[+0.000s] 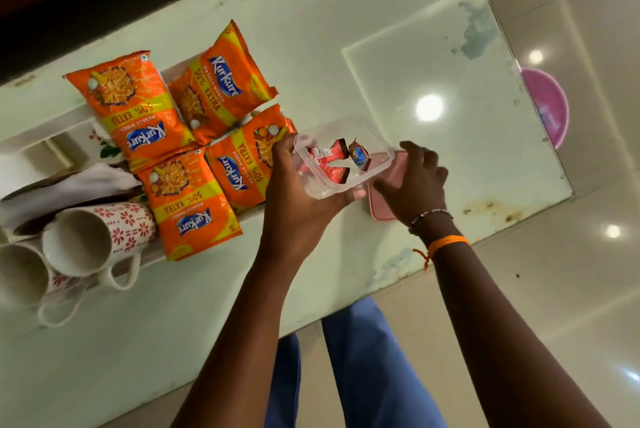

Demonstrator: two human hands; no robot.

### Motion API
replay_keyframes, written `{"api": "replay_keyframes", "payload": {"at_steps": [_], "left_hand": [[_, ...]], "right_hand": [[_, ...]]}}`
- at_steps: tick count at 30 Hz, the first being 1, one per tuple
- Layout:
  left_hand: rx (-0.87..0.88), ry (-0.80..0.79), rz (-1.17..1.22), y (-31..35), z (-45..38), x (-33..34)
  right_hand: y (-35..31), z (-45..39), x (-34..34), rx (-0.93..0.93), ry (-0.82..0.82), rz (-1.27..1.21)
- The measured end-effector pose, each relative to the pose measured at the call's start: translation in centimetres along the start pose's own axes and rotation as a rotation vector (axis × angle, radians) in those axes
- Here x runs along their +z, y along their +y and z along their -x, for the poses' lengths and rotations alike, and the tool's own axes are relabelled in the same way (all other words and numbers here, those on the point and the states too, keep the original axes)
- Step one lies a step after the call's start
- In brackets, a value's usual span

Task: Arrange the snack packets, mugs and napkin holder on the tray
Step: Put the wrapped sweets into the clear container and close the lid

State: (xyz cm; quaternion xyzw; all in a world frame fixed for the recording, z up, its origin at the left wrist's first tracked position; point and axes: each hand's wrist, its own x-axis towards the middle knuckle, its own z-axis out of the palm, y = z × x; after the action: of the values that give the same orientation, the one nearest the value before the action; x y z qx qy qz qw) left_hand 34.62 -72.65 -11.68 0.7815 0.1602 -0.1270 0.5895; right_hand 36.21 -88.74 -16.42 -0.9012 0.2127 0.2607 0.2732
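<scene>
Several orange snack packets (188,140) lie side by side on a white tray (52,131) at the left. Two white mugs with red flower print (93,237) stand at the tray's near end, beside a napkin holder with white napkins (65,190). My left hand (298,195) grips a clear plastic box (341,159) that holds a few small wrapped sweets, just right of the packets. My right hand (417,181) hovers with fingers spread over a pink lid (381,202) lying on the table, touching or nearly touching it.
The table (415,46) has a pale glass top with stained patches; its right and near edges drop to a tiled floor. A pink round object (549,105) sits below the glass at the right edge. My blue trousers (363,365) show under the arms.
</scene>
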Motion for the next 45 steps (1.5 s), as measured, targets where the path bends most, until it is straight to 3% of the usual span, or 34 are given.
{"api": "replay_keyframes", "payload": {"at_steps": [4,7,10,15,17,21,24,27,38,45], "left_hand": [[0.002,-0.038,0.0,-1.1,2.1,-2.6],[-0.023,-0.07,-0.003,-2.1,3.7,-4.8],[-0.066,-0.061,0.021,-2.7,5.2,-6.7],[-0.142,-0.039,0.088,-3.7,7.4,-9.9],[-0.156,-0.015,0.108,-3.9,8.1,-11.1],[-0.153,0.006,0.166,-4.4,8.7,-13.5],[-0.151,0.014,0.197,-4.8,9.0,-15.1],[-0.135,-0.011,0.223,-5.6,9.6,-17.0],[-0.148,-0.159,0.173,-8.8,13.7,-22.7],[-0.221,-0.2,0.252,-10.9,14.0,-23.0]], "right_hand": [[-0.6,2.0,3.3,-0.002,0.099,0.21],[-1.1,3.1,4.1,-0.009,0.148,0.181],[-1.2,4.5,3.9,0.002,0.145,-0.057],[-1.9,8.0,2.4,-0.039,0.318,-0.391],[-2.6,9.4,1.7,0.024,0.318,-0.646],[-4.4,11.9,1.9,0.018,0.059,-1.298],[-6.4,13.3,3.6,-0.078,-0.108,-1.477],[-8.5,14.9,6.1,-0.156,-0.281,-1.413],[-9.9,18.3,11.3,-0.399,-0.719,-0.694],[-10.3,17.7,12.2,-0.436,-0.739,-0.546]]}}
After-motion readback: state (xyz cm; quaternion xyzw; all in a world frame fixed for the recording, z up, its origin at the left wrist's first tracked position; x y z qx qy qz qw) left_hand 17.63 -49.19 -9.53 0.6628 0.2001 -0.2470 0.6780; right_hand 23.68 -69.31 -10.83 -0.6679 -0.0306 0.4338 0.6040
